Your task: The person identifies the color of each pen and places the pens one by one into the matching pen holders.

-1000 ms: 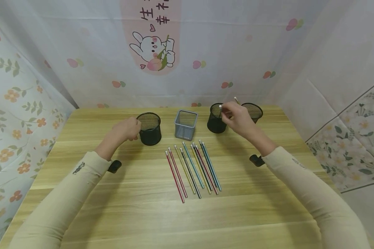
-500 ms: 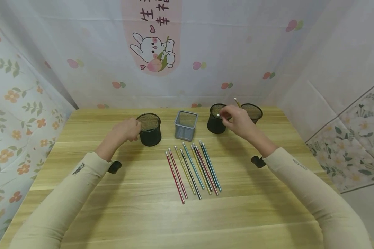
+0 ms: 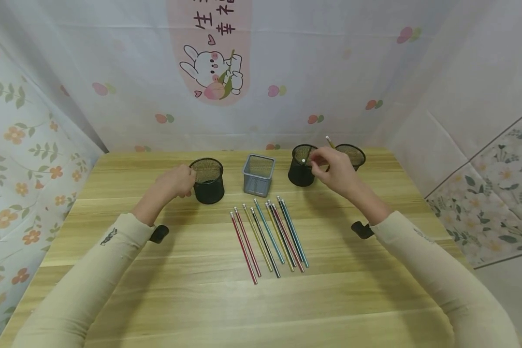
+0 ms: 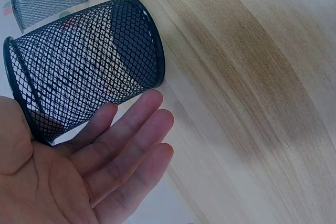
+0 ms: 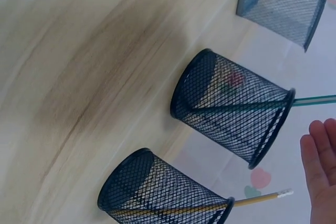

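My left hand [image 3: 176, 181] is at the near-left side of a round black mesh pencil cup [image 3: 209, 187]. In the left wrist view its fingers [image 4: 134, 145] lie loosely extended along the mesh; whether the thumb touches the rim is unclear. My right hand [image 3: 336, 169] hovers over the right side of another black mesh cup [image 3: 301, 175]. A green pencil [image 5: 315, 100] leans inside that cup, its white eraser end up. The fingers [image 5: 315, 169] in the right wrist view look straight and apart from the pencil; the thumb is out of that view.
A grey square mesh holder [image 3: 257, 184] stands between the round cups. The far-right mesh cup [image 3: 357, 155] holds a yellow pencil [image 5: 257, 199]. Several red, yellow, black and blue pencils [image 3: 266, 237] lie on the wooden table [image 3: 191, 299]. A printed curtain [image 3: 135, 72] hangs behind.
The green pencil has sunk lower into its cup and been let go. My right hand has drawn slightly right, away from its eraser. The left hand has stayed put.
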The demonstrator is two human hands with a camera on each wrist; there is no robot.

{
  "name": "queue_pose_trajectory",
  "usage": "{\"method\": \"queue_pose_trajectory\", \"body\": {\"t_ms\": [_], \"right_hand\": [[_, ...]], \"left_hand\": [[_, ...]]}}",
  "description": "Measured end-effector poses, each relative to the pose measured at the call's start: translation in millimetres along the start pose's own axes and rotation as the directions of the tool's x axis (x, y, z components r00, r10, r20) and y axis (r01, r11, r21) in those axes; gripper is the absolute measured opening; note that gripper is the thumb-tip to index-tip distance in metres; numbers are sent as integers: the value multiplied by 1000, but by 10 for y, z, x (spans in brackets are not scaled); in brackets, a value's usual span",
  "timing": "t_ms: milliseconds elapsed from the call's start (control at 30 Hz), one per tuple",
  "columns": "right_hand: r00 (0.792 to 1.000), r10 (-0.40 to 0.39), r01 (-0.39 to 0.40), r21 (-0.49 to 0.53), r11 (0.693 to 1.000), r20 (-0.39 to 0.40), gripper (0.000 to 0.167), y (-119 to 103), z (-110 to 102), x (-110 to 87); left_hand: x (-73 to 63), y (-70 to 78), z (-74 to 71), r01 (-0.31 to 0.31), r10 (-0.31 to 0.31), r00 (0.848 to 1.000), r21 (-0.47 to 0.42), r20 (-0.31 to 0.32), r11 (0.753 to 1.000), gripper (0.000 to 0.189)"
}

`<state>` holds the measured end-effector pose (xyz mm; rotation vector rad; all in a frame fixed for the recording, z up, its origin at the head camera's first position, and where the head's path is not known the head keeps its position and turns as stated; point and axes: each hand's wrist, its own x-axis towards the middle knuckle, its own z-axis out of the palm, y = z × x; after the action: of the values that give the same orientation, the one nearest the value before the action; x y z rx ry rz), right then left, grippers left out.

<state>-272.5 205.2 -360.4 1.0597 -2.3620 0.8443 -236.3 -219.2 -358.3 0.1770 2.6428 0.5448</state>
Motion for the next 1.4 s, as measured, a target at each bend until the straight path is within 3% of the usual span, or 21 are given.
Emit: {"method": "queue_pose_trajectory", "body": {"t_ms": [133,333,533,967,1400], "right_hand": [[999,6,-6,2,1000,-34,12,-57,-20,-43],[999,19,-18,31,999,-46,10,-135,-34,-76],[999,29,-27,42,999,-41,11,-212,-48,-91],[1000,29,-29,91,995,3,14,-364,7,-110],[989,111,-122,120,985,96,12,-430,79,-128]], "left_hand": [[-10,5,1,-14,14,1000,8,0,1000,42],[-26,8,4,32,-34,999,-60,-32,998,47],[-28,10,7,29,-30,999,-40,-26,999,49],[-28,6,2,-2,2,1000,-12,-26,1000,44],[-23,12,-2,15,-15,1000,-30,-15,999,45]]}}
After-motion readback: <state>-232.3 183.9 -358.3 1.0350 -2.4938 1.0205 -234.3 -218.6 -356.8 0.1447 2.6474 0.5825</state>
